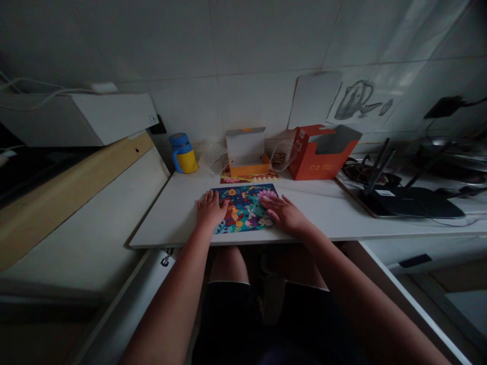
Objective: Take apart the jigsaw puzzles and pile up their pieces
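A flat, colourful picture board (243, 210) lies on the white tabletop (167, 213) near its front edge. Animals, flowers and leaves are printed on it; whether it is made of pieces cannot be seen. My left hand (211, 208) rests flat on its left edge, fingers stretched out. On the right edge lies my right hand (284, 213), palm down with the fingers extended. Both hands cover parts of the picture. Just behind stands an open orange-and-white box (247, 165), on top of another printed sheet (234, 179).
A blue-and-yellow mug (184, 153) stands at the back left, beside crumpled clear plastic (213, 157). An orange-red carton (319, 159) is at the back right, near a bag of brown items (279, 158). Farther right lies a black router (414, 200) with raised antennas.
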Demonstrator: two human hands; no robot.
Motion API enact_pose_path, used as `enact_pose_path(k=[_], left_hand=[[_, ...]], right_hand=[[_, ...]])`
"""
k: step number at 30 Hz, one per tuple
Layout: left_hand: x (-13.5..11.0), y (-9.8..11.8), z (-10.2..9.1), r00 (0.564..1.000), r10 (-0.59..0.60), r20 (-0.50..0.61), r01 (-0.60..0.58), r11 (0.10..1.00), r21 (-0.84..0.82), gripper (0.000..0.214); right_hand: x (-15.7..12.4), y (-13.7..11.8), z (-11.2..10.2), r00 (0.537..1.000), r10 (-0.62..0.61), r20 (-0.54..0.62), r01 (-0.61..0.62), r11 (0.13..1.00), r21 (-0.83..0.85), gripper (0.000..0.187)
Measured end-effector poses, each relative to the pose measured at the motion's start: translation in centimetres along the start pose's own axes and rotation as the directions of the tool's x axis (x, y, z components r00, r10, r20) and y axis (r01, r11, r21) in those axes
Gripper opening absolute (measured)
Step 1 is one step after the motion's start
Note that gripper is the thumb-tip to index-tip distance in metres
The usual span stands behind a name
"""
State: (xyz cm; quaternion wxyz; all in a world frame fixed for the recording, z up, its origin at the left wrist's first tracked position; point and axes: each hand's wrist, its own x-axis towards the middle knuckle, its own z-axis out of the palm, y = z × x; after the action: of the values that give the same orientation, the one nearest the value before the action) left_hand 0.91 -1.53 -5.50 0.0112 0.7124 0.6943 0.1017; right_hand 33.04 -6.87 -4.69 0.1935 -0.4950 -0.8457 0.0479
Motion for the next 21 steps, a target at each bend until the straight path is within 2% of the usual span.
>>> enact_pose_path(k=[1,3,6,9,14,18,21], left_hand=[[0.0,0.0,0.0,1.0,0.006,-0.004,-0.006,1.0,0.006,0.075],[-0.1,0.0,-0.1,1.0,0.015,-0.012,-0.015,1.0,0.021,0.075],[0.0,0.0,-0.1,1.0,0.004,-0.005,-0.004,1.0,0.026,0.074],[0.1,0.0,0.1,1.0,-0.006,0.006,0.006,1.0,0.017,0.073],[0.2,-0.1,0.4,1.0,0.003,-0.013,-0.003,1.0,0.017,0.072],[0.1,-0.1,0.3,1.0,0.003,-0.014,-0.002,1.0,0.025,0.073],[0.1,0.0,0.2,1.0,0.005,-0.006,-0.005,1.0,0.03,0.074]], right_hand=[[0.1,-0.5,0.1,0.996,-0.04,0.085,0.042,0.999,-0.018,0.054],[0.1,-1.1,0.2,0.989,-0.012,0.148,0.021,0.998,-0.061,0.056],[0.1,-1.1,0.3,0.989,0.097,0.113,-0.085,0.991,-0.106,0.059],[-0.2,-1.0,0.5,0.986,0.147,0.08,-0.138,0.985,-0.107,0.059],[-0.5,-0.8,0.8,0.995,0.073,0.073,-0.068,0.995,-0.077,0.052],[0.0,-0.4,-0.1,0.997,0.019,0.074,-0.016,0.999,-0.047,0.048],[-0.6,-1.0,-1.2,0.999,-0.046,-0.012,0.045,0.998,-0.034,0.04]])
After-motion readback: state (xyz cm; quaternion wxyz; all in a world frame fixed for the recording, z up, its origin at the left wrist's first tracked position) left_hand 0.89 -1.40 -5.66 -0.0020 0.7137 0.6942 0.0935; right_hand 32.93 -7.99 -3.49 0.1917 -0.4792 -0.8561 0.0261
